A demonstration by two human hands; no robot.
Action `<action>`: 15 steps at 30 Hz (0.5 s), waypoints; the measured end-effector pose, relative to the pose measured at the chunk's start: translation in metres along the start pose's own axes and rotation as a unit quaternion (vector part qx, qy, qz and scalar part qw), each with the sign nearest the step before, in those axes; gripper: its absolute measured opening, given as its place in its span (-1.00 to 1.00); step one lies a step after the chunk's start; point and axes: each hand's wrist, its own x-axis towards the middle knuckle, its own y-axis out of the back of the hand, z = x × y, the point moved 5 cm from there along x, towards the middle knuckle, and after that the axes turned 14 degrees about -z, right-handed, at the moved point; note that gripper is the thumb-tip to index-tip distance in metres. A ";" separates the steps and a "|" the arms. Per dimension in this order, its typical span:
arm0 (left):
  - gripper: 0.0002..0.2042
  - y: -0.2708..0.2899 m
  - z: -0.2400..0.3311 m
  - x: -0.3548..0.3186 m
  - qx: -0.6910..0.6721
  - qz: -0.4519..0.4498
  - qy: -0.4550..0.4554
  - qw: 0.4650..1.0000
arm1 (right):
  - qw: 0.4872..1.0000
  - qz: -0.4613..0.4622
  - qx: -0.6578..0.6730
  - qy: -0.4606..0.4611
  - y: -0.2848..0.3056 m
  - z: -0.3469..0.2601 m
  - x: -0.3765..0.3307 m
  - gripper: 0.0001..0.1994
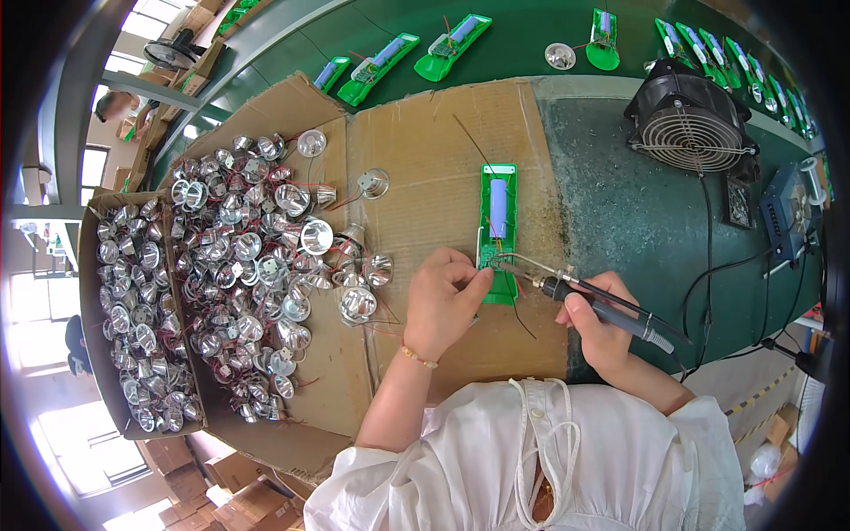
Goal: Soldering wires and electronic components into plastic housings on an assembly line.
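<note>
In front of me a green plastic housing [511, 285] lies lengthwise on the cardboard. It holds a lilac cylindrical battery [498, 208] and a small green circuit board [488, 253] with thin wires. My left hand [444, 296] is closed in a pinch at the board's left side; what its fingertips hold is hidden. A soldering iron [620, 319] with a thin metal tube fixed along it is gripped in my right hand [604, 329]. Its tip points left and meets the board area close to my left fingertips. Loose wires stick out around the housing's lower end.
Many silver reflector cups [248, 248] with red wires fill a cardboard box [190, 354] and heap at left. A black fan [691, 124] and a blue soldering station [788, 212] stand at right, with cables. More green housings [453, 46] line the far bench.
</note>
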 end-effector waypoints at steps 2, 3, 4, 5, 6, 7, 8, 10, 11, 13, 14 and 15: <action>-0.82 0.000 -0.001 0.001 0.000 0.002 0.004 1.000 | 0.999 0.030 0.027 0.023 0.004 0.000 -0.002 -0.87; -0.81 0.000 0.000 0.001 -0.001 0.002 -0.001 1.000 | 0.999 0.023 0.008 0.032 0.007 -0.003 -0.004 -0.86; -0.81 0.000 0.001 0.002 -0.002 0.002 -0.008 1.000 | 0.999 0.023 0.009 0.033 0.010 -0.004 -0.005 -0.86; -0.81 0.000 0.001 0.001 0.000 0.003 -0.009 1.000 | 0.999 0.025 0.002 0.038 0.012 -0.005 -0.007 -0.86; -0.81 0.000 0.000 0.001 0.004 0.005 -0.011 1.000 | 0.999 0.027 -0.006 0.044 0.015 -0.006 -0.008 -0.86; -0.81 0.000 0.000 0.001 0.009 0.007 -0.014 1.000 | 0.998 0.029 -0.005 0.047 0.017 -0.006 -0.010 -0.86; -0.81 0.000 0.001 0.000 0.012 0.007 -0.017 1.000 | 0.998 0.032 0.007 0.048 0.019 -0.005 -0.012 -0.86; -0.81 0.000 0.001 0.001 -0.007 -0.001 0.002 1.000 | 0.997 0.040 0.018 0.056 0.025 -0.004 -0.015 -0.86; -0.81 0.000 0.004 -0.001 0.005 0.004 0.000 1.000 | 0.998 0.043 0.012 0.045 0.028 -0.003 -0.018 -0.86; -0.85 0.001 0.005 -0.006 0.033 0.013 -0.006 0.999 | 0.998 0.057 0.008 0.016 0.035 0.003 -0.021 -0.85; -0.86 0.004 0.009 -0.011 0.003 0.021 -0.001 1.000 | 0.998 0.061 -0.010 0.028 0.038 0.002 -0.021 -0.86; -0.87 0.005 0.012 -0.015 -0.031 0.027 0.006 0.999 | 0.997 0.065 -0.031 0.036 0.044 0.001 -0.022 -0.87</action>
